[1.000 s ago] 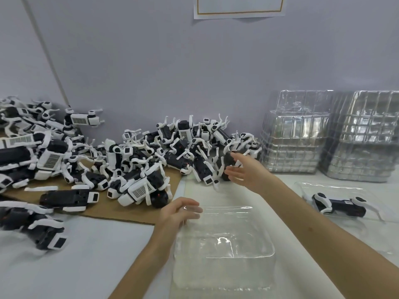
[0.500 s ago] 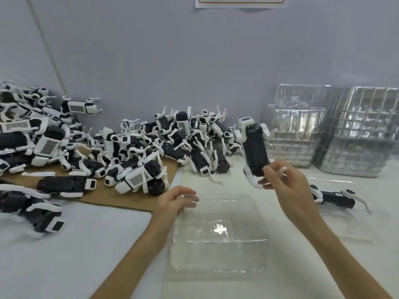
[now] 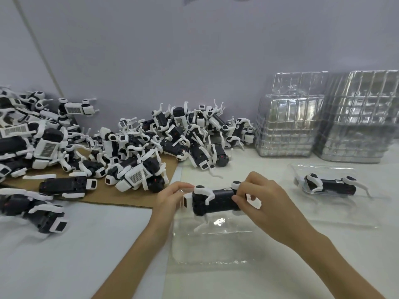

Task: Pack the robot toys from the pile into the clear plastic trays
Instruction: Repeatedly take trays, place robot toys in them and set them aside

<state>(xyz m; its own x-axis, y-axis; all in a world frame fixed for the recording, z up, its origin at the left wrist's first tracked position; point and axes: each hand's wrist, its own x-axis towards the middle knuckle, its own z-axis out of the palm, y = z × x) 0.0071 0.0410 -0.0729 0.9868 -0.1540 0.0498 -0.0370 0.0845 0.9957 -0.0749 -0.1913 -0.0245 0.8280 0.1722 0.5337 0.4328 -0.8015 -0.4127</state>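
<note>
A black-and-white robot toy (image 3: 213, 200) lies level between my two hands, just above the far edge of a clear plastic tray (image 3: 212, 244) in front of me. My left hand (image 3: 172, 200) pinches its left end with curled fingers. My right hand (image 3: 261, 201) grips its right end, thumb and fingers curled round it. A big pile of robot toys (image 3: 133, 143) covers the table's left and middle. To the right, a second clear tray (image 3: 336, 210) holds one robot toy (image 3: 330, 186).
Two stacks of clear trays (image 3: 287, 130) (image 3: 358, 119) stand against the wall at the back right. A brown cardboard sheet (image 3: 121, 195) lies under part of the pile. Loose toys (image 3: 36, 210) sit near the left edge.
My right hand has brought the toy down from upright to level over the tray. My left hand has left the tray's edge and taken the toy's other end.
</note>
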